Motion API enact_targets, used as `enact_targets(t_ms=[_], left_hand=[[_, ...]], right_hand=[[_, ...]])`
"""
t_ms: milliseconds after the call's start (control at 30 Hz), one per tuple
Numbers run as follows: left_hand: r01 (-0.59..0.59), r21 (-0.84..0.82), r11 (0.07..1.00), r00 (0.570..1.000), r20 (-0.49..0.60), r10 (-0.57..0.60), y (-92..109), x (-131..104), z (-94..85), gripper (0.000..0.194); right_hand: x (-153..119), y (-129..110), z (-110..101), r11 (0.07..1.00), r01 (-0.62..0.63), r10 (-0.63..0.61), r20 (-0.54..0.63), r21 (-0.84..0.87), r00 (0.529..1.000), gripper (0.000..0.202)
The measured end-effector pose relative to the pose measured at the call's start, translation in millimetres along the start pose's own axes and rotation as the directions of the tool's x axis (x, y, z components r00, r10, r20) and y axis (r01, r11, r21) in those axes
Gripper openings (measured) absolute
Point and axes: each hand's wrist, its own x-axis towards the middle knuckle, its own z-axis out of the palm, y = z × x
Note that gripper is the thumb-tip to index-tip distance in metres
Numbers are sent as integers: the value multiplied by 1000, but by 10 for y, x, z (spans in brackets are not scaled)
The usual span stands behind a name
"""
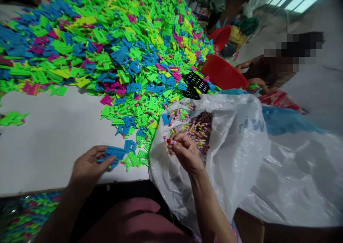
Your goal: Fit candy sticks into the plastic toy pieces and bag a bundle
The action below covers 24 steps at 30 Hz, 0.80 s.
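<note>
My left hand (89, 162) is closed on a blue plastic piece (115, 154) with slots, held over the white table near its front edge. Thumb and fingers of my right hand (186, 152) pinch a small pink crayon-like stick with a red end (172, 142). That hand is at the mouth of a white plastic bag (238, 128). Inside the bag lie many similar small colourful sticks (199, 130). Right of my left hand, loose green pieces (134, 159) lie at the table edge.
A large heap of green, blue, yellow and pink plastic pieces (120, 39) covers the back of the white table (53, 128). A black slotted basket (195, 84) and a red basin (223, 72) stand right. Another person (273, 69) sits beyond.
</note>
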Motion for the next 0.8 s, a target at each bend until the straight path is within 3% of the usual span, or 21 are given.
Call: enact_targets(t_ms=[200,367,567,700,800], left_hand=[[180,-214,960,963,238,-128,137,-167,307,40],[230,-336,913,921,379,-93,151,-123,535,47],[274,-402,874,914,392,-106,22,-88,444,40],[294,-434,852,912,395,-113,-21,-112,394,36],[346,-446,825,885,447,-130,-58,-116,394,39]], right_hand=[[-4,80,135,993,-56,43,131,100,991,35],[-77,258,234,974,-64,106,185,-217,977,24],[-103,400,338,851,140,8,278,-507,960,20],[-77,388,354,853,173,-15,308,-492,951,17],[-92,424,362,914,87,61,346,-396,936,20]])
